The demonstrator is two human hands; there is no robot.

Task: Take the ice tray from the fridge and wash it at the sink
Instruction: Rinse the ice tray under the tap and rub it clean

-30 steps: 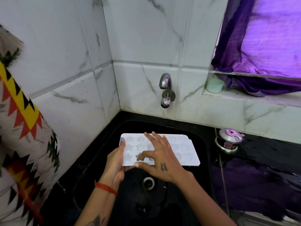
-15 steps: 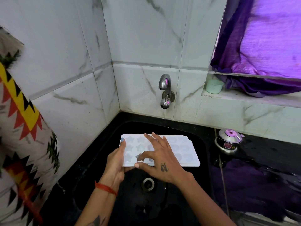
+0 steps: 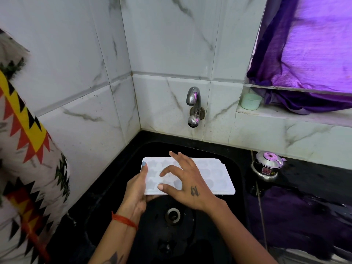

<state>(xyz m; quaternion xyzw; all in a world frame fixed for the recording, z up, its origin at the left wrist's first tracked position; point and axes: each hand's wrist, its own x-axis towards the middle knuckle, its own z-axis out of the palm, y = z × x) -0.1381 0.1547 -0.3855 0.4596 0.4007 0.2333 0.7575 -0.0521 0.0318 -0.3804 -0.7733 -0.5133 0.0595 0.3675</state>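
A white ice tray point(image 3: 213, 174) with shaped cavities is held flat over the black sink point(image 3: 234, 162). My left hand point(image 3: 136, 189) grips its left end, thumb on the top edge and fingers underneath. My right hand point(image 3: 187, 184) lies over the tray's middle with fingers spread; its bent index fingertip and thumb touch the cavities. The chrome tap point(image 3: 194, 107) on the back wall stands above the tray, with no water running from it.
The sink drain point(image 3: 173, 215) lies below my wrists. A small steel pot point(image 3: 266, 164) stands on the wet black counter at right. A pale green cup point(image 3: 251, 101) sits on the window ledge under a purple curtain point(image 3: 308, 60). A patterned cloth point(image 3: 24, 149) hangs at left.
My right hand's fingers have shifted slightly over the tray, the index finger curling onto the cavities. The tray and my left hand stay in place.
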